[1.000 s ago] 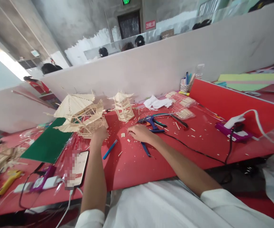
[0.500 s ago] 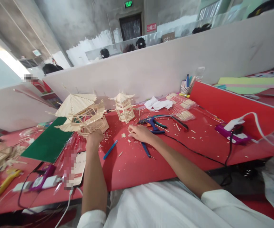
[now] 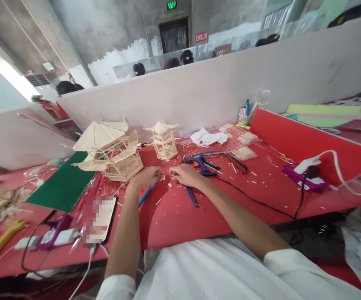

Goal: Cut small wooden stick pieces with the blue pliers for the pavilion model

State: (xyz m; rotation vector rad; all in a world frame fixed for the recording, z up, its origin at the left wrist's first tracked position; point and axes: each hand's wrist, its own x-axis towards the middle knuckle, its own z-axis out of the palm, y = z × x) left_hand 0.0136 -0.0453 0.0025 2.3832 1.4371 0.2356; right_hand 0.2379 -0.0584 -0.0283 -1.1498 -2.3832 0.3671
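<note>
My left hand (image 3: 146, 176) rests on the red table (image 3: 180, 216), its fingers pinched around small cut wooden stick pieces (image 3: 161, 178). My right hand (image 3: 183, 175) lies just to the right of it, fingertips curled onto the same scatter of pieces. What either hand grips is too small to name. A large stick-built house model (image 3: 108, 150) stands left of my left hand. A small stick pagoda (image 3: 164, 141) stands just behind both hands.
A blue glue gun (image 3: 201, 160) and its black cord lie right of my right hand. A blue pen (image 3: 146, 195), blue pliers (image 3: 193, 196), a phone (image 3: 101, 214), a green mat (image 3: 63, 185), a stick packet (image 3: 239, 141) and a pen cup (image 3: 244, 116) surround them.
My left hand let go of the large house model's base and moved right to the stick pieces beside my right hand. My right hand has stayed put.
</note>
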